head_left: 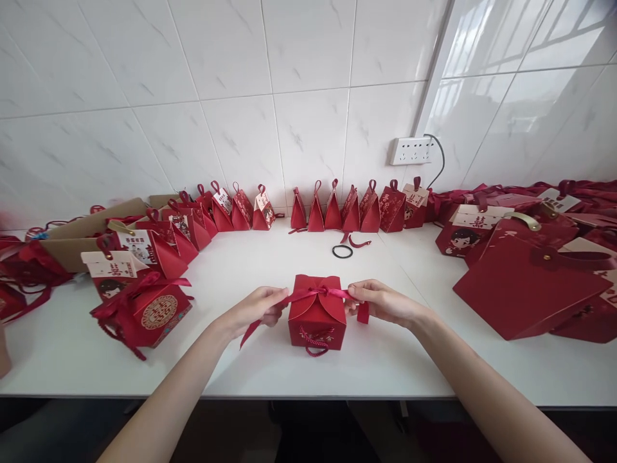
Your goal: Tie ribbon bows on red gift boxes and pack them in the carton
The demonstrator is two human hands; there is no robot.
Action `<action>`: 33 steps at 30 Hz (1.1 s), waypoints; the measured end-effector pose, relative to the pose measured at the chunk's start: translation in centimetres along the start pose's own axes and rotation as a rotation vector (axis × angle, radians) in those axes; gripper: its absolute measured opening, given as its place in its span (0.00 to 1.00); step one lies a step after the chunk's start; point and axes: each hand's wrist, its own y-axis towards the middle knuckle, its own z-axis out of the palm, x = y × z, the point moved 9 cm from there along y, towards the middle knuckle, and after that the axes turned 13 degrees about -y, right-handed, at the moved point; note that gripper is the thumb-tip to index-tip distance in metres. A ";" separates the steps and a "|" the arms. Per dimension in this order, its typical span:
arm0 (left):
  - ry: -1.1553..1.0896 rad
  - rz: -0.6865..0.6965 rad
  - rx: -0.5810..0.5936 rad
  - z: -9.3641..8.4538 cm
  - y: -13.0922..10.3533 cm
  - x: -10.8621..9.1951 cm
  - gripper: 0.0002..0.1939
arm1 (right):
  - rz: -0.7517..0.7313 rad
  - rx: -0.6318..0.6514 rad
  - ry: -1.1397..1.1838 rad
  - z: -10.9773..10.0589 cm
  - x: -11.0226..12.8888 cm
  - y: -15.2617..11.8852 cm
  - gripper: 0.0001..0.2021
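Note:
A red gift box [317, 325] with curved top flaps folded closed stands on the white table near its front edge. Across its top runs a red ribbon [318, 292], crossed or knotted at the middle. My left hand [260, 305] pinches the ribbon at the box's left, and a loose tail hangs below the fingers. On the opposite side my right hand [380, 301] pinches the other end, its tail dangling beneath. Between the hands the ribbon looks taut. A twisted cord handle [315, 350] droops over the box's front.
A black ring [342, 251] and a ribbon scrap [359, 242] lie behind the box. Small triangular boxes [334, 209] line the tiled wall. A ribboned box [154, 315] sits left; larger red boxes [520, 283] crowd the right. A power strip [411, 152] is mounted on the wall.

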 end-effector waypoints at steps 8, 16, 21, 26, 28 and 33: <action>0.030 0.152 -0.072 -3.3 -0.8 0.4 0.24 | 0.045 -0.064 -0.076 -1.5 -0.7 -1.3 0.18; 0.522 0.095 -0.084 -3.9 -1.2 0.0 0.19 | 0.089 0.002 -0.363 -1.7 -0.9 -2.1 0.21; 0.252 0.120 0.016 -2.2 -0.1 -1.4 0.20 | 0.005 -0.010 -0.475 -0.6 1.2 -1.3 0.24; 0.242 0.092 0.101 0.2 0.4 -1.3 0.22 | -0.008 -0.019 -0.425 1.3 2.5 0.0 0.21; 0.224 0.106 0.083 0.4 0.3 -0.8 0.21 | -0.021 -0.042 -0.372 1.3 2.5 0.1 0.20; 0.028 0.210 0.036 0.0 0.2 0.1 0.22 | 0.010 -0.083 -0.332 0.2 0.7 -0.1 0.21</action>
